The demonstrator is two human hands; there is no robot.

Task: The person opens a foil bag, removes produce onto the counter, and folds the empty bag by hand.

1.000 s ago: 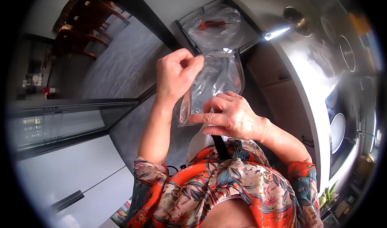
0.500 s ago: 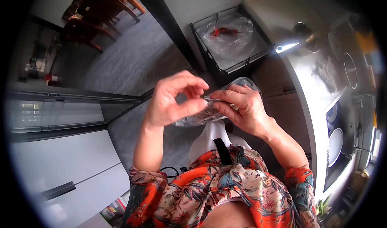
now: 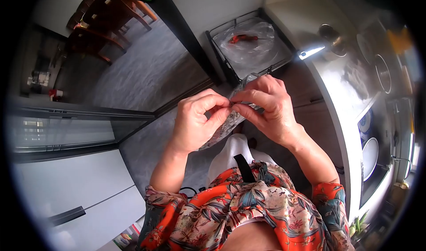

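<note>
A clear plastic bag (image 3: 222, 132) with small dark bits inside hangs below my hands, in front of my body. My left hand (image 3: 193, 120) pinches at the bag's gathered top with thumb and forefinger. Facing it, my right hand (image 3: 268, 111) also pinches the bag there, its fingertips touching those of the left. The exact spot between the fingertips is too small to make out. Both hands partly cover the bag.
A black-framed rack (image 3: 255, 69) ahead holds clear plastic with a red-handled tool (image 3: 243, 38) on it. On the right, a knife (image 3: 311, 52) lies at the edge of the pale counter (image 3: 326, 84). White drawers (image 3: 102, 206) stand at left; wooden chairs (image 3: 106, 15) are farther off.
My left hand has closed from a loose curl into a pinch at the bag's top, meeting the right. The bag has swung to a steeper slant.
</note>
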